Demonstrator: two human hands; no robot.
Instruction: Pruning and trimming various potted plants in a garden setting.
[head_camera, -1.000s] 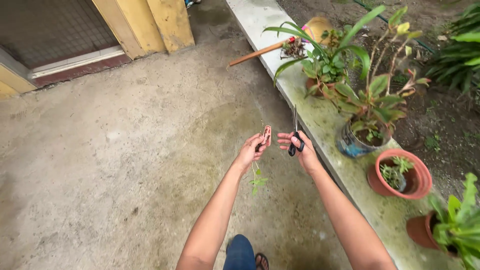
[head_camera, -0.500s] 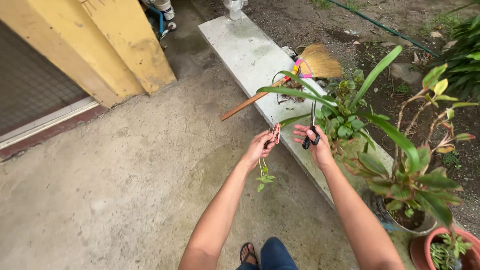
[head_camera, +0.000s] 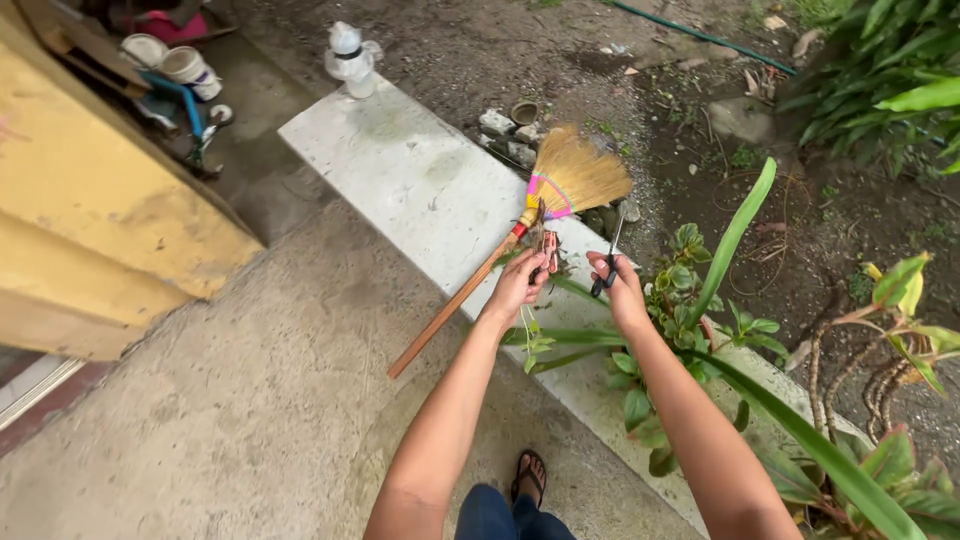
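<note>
My left hand (head_camera: 517, 284) pinches a thin, limp plant cutting (head_camera: 532, 335), reddish at the top with small green leaves dangling below. My right hand (head_camera: 620, 288) curls tight around slim black-handled scissors (head_camera: 608, 262), over the rough, pale concrete ledge (head_camera: 420, 185) beside a straw broom (head_camera: 520, 225).

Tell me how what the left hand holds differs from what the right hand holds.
The left hand pinches a plant cutting, pinkish at the top with green leaves dangling below the hand; the right hand grips dark scissors, hard and metal. The plant cutting hangs loose below the left hand, while the scissors stick up with blades pointing up and away from the right hand. Both are held out at about the same height, over the concrete ledge near the broom.
</note>
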